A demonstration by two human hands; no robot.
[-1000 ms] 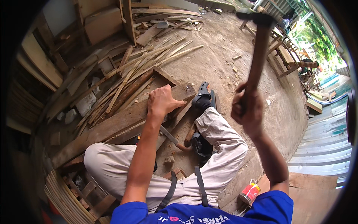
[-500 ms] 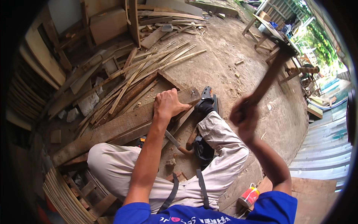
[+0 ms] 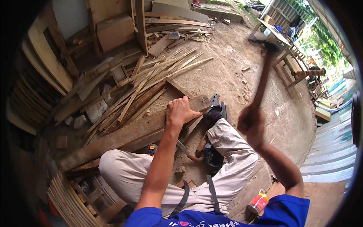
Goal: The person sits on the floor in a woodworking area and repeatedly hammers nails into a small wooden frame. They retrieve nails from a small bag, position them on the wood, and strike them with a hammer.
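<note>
My left hand [image 3: 181,111] is closed over the near end of a long, thick wooden beam [image 3: 124,136], its thumb stretched along the top. The beam runs from the lower left up to my foot. My right hand [image 3: 252,123] grips a hammer [image 3: 261,81] by its wooden handle. The hammer is raised, its dark head [image 3: 271,47] up and blurred, well apart from the beam. Between my legs lies a tool with a metal blade and wooden handle [image 3: 190,152]. Beside it is a black bag-like thing [image 3: 213,156].
Thin wooden strips [image 3: 151,81] lie heaped beyond the beam. A cabinet-like wooden frame [image 3: 140,28] stands at the far left. To the far right is a workbench [image 3: 278,32]. A red and yellow can [image 3: 258,203] stands by my right side, near corrugated metal sheets [image 3: 329,145].
The hammer has swung left and more upright in my right hand. My left hand keeps its hold on the beam. The whole view has shifted slightly.
</note>
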